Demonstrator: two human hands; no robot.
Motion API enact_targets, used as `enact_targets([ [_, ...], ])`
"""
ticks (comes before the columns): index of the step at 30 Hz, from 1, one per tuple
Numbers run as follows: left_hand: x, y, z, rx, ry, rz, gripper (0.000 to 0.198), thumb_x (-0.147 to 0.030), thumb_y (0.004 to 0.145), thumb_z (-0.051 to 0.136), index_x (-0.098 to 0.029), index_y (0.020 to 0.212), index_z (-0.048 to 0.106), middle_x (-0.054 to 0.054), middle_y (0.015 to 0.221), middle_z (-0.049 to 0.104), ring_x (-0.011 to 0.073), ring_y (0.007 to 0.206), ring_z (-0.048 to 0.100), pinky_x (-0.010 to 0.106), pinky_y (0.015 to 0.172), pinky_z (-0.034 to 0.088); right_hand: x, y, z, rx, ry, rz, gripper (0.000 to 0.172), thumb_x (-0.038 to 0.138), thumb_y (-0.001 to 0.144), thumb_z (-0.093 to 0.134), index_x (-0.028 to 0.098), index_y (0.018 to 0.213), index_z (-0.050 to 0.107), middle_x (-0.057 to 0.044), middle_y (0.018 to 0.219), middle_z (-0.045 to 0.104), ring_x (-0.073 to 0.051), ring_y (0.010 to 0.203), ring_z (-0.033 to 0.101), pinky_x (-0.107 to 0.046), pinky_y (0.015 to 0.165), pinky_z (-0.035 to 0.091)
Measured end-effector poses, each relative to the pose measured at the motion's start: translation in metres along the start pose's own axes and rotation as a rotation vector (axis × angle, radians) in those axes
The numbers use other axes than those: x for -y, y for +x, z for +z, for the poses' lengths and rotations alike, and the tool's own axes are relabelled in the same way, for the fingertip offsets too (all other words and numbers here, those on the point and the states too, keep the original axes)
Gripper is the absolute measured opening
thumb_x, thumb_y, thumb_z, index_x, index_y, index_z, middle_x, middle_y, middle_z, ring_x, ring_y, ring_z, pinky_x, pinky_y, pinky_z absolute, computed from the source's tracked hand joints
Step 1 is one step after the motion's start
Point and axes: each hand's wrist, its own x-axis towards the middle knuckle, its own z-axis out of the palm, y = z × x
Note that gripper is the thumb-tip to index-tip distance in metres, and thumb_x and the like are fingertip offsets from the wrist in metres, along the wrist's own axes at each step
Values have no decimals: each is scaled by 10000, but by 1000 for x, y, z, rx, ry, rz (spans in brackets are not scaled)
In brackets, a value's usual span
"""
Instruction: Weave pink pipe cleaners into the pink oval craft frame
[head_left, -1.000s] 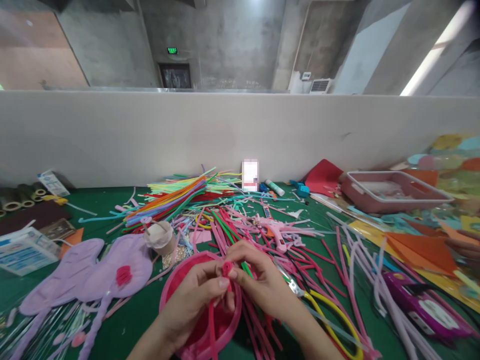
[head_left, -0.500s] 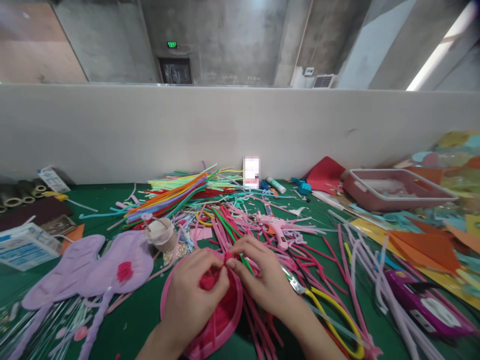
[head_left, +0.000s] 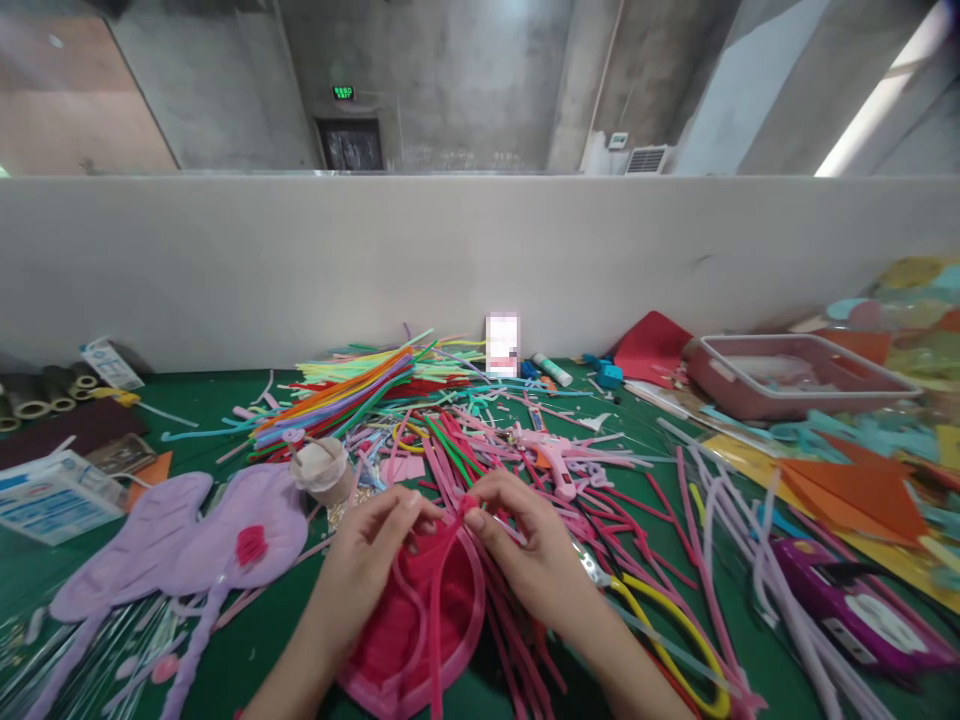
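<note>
My left hand and my right hand meet over a pink round dish on the green table. Both pinch a deep pink pipe cleaner whose rolled end sits between the fingertips near the right thumb. Its long tail hangs down across the dish. Fingers of both hands are closed on it. A heap of loose pipe cleaners in many colours lies just beyond the hands.
Lilac felt shapes lie at left, a tape roll behind them. A pink glue gun, yellow-handled pliers, a purple tool, orange paper and a pink tray sit to the right. A white wall bounds the table's far side.
The left hand has pulled back from over the dish, uncovering it, and the pink pipe cleaner's tail now trails down across the dish. The right hand stays pinched on the rolled end.
</note>
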Motion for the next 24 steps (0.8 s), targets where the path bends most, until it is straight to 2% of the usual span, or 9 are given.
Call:
enact_targets([
  [2, 1, 1, -2, 126, -188, -144, 336, -486, 853, 595, -180, 760, 698, 21, 744, 633, 163, 702, 552, 240, 631, 423, 1, 0, -2, 4, 74, 2, 165, 345, 937, 554, 213, 856, 611, -27, 857, 614, -170, 800, 576, -282, 734, 440],
  [5, 4, -1, 1, 285, -370, -268, 317, -478, 785, 692, -165, 742, 662, 1, 718, 597, 126, 653, 511, 217, 607, 401, 2, -1, -1, 22, 122, -23, 139, 324, 932, 567, 213, 869, 625, -24, 859, 611, -165, 802, 570, -278, 737, 440],
  [8, 5, -3, 6, 278, -430, -265, 278, -398, 722, 775, -165, 711, 623, -29, 687, 551, 102, 634, 468, 201, 615, 380, 1, -1, -1, 49, 103, -43, 128, 310, 931, 567, 214, 878, 633, -25, 860, 611, -166, 805, 568, -279, 738, 437],
  [11, 4, -2, 7, 224, -371, -179, 254, -333, 708, 784, -163, 659, 603, -30, 701, 542, 109, 669, 469, 202, 638, 378, 1, 0, -1, 80, 72, -45, 131, 304, 935, 559, 213, 875, 631, -29, 866, 611, -169, 811, 570, -281, 741, 439],
  [14, 2, -1, 4, 194, -194, -23, 221, -312, 753, 732, -173, 641, 601, -15, 700, 567, 141, 694, 515, 234, 665, 403, 1, 0, -2, 91, 23, -48, 115, 282, 933, 562, 209, 870, 624, -31, 868, 611, -169, 814, 572, -280, 740, 440],
  [18, 1, -2, 4, 51, 290, 274, 191, -211, 825, 641, -189, 641, 597, 3, 703, 603, 161, 706, 558, 258, 688, 421, -1, -2, 0, 70, -107, -42, 92, 237, 913, 574, 196, 838, 608, -42, 865, 612, -181, 837, 579, -293, 760, 440],
  [20, 4, -3, 5, -17, 543, 462, 169, -158, 838, 617, -189, 672, 607, 16, 736, 625, 169, 735, 566, 267, 706, 428, -4, -3, 4, 52, -188, -35, 84, 210, 900, 572, 188, 822, 595, -51, 861, 609, -193, 844, 578, -306, 764, 440],
  [24, 17, -4, 6, -103, 961, 926, 152, -87, 876, 545, -166, 791, 644, 58, 800, 657, 211, 813, 569, 320, 761, 444, -10, -3, 10, 15, -297, -19, 90, 184, 887, 563, 184, 798, 578, -48, 818, 598, -202, 811, 570, -315, 740, 436],
])
